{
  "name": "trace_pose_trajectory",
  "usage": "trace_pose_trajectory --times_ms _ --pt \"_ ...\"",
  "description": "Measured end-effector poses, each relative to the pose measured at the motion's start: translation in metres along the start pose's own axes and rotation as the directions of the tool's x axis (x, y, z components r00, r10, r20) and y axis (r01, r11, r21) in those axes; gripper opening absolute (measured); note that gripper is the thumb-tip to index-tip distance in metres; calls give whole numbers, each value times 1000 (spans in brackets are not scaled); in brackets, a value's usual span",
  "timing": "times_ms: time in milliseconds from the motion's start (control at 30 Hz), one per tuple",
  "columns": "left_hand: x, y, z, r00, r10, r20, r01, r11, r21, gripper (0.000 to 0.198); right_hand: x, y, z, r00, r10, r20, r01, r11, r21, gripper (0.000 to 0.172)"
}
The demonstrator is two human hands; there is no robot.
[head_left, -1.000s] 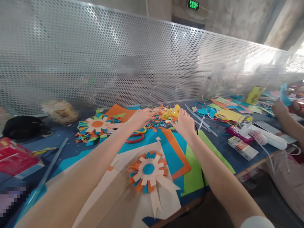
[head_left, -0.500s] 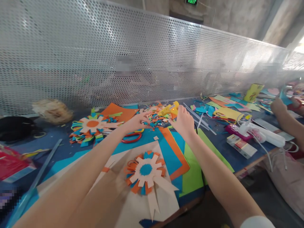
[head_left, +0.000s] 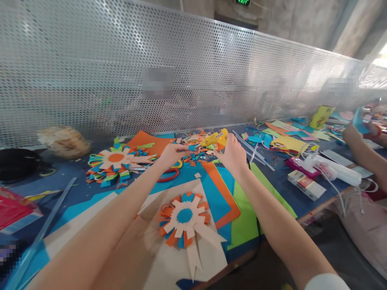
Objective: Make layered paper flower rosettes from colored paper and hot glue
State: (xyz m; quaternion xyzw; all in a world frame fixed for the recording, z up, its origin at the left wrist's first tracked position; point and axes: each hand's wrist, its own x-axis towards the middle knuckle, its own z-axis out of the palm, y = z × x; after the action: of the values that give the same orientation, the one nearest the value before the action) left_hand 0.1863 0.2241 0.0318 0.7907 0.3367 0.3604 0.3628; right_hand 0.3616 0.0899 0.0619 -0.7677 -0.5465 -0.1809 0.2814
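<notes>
My right hand [head_left: 234, 155] is wrapped round a yellow glue gun [head_left: 216, 138], its nozzle pointing left. Between the fingertips of my left hand [head_left: 173, 154] is a small blue paper piece [head_left: 191, 148], close to the nozzle. Both hands are over a heap of colourful paper scraps [head_left: 204, 155]. Nearer to me, a paper rosette [head_left: 195, 219] with white, orange and blue petals and two white tails lies on a white sheet [head_left: 151, 257]. Red-handled scissors [head_left: 169, 176] lie just below my left hand. A larger multicoloured rosette [head_left: 116, 161] sits to the left.
A perforated metal screen [head_left: 193, 80] stands along the table's back. Green paper [head_left: 248, 213] and orange paper [head_left: 228, 201] lie under my right forearm. At right are a small box [head_left: 306, 184], a white device with a cord [head_left: 338, 171] and another person's hand [head_left: 352, 135].
My left hand's fingers have closed on a small blue paper piece and hold it by the glue gun's nozzle. My right hand stays almost still with the glue gun.
</notes>
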Motion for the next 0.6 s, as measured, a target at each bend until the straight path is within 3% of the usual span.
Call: trace_pose_trajectory --times_ms 200,400,500,600 --pt "-3 3 3 1000 -22 -7 22 999 -30 32 0 1 -1 999 43 -2 -43 999 16 41" --pt "2 -4 -7 999 -30 21 28 995 95 37 3 5 -1 989 140 -40 -139 990 28 43" --pt "8 -11 -10 998 -11 55 1 984 178 38 3 6 -1 980 166 -106 -168 986 -9 46" --pt "14 -16 -10 998 20 61 -35 964 264 37 1 4 0 973 98 -208 -121 988 -100 44"
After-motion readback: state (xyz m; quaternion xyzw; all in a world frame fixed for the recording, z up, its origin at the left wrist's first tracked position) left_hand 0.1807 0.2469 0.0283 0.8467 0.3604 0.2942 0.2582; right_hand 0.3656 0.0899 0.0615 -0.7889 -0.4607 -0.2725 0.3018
